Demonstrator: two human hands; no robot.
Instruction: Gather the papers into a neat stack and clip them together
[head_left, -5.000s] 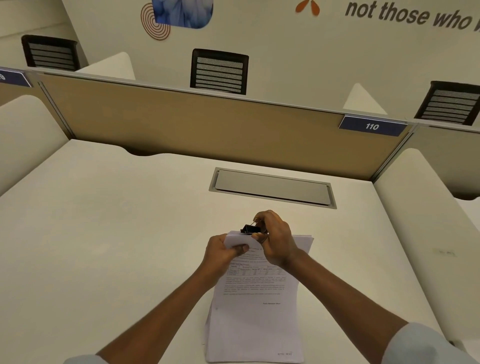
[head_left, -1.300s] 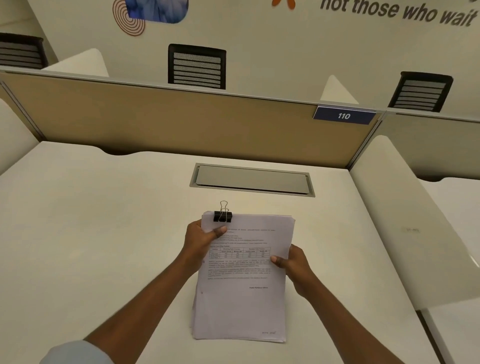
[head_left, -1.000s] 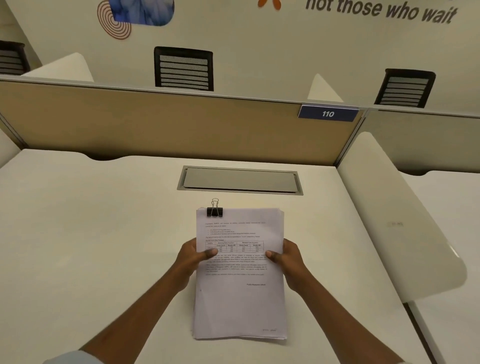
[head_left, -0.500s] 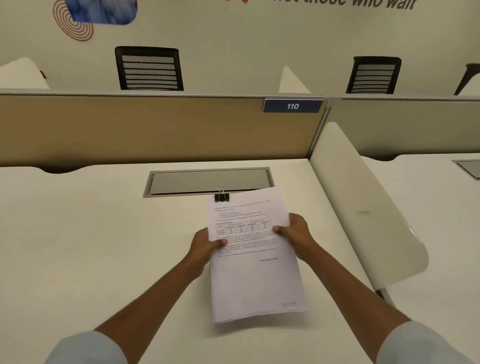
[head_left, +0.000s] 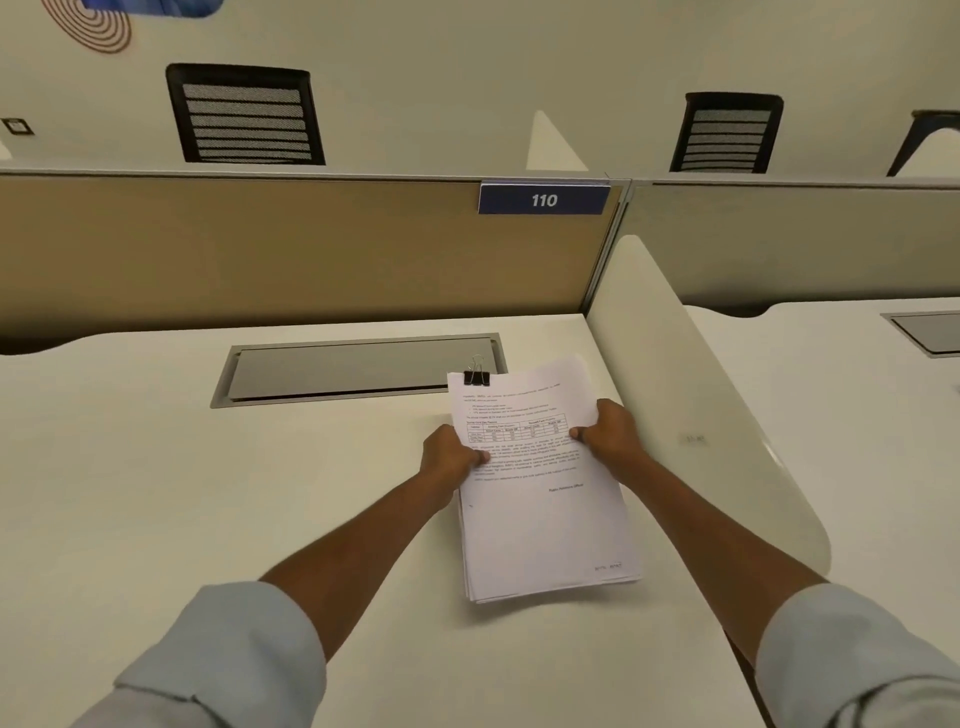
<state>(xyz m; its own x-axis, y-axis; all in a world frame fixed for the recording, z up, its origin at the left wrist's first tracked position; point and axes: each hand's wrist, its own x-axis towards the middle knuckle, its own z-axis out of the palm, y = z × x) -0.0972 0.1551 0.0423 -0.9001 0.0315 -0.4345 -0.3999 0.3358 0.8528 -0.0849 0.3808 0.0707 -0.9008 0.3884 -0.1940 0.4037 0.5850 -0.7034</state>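
Since half a second ago the clipped stack of white printed papers (head_left: 540, 483) has swung further toward the right side of the desk and turned a little more clockwise, its far edge now pointing at the white side divider (head_left: 691, 395). Both hands stay where they were on it: the left hand (head_left: 449, 457) is closed on the left long edge with the thumb lying across the top sheet, and the right hand (head_left: 610, 434) is closed on the right long edge, thumb likewise on top. Between them the stack is held just above the cream desk top (head_left: 156, 493), its near end casting a soft shadow below. A small black binder clip with wire handles (head_left: 476, 375) still bites the far left corner, as it did a second earlier. That corner now overlaps the right end of the grey rectangular cable hatch (head_left: 358, 369) set in the desk. Beyond stands the tan partition panel (head_left: 285, 249) bearing the blue plate marked 110 (head_left: 543, 199).
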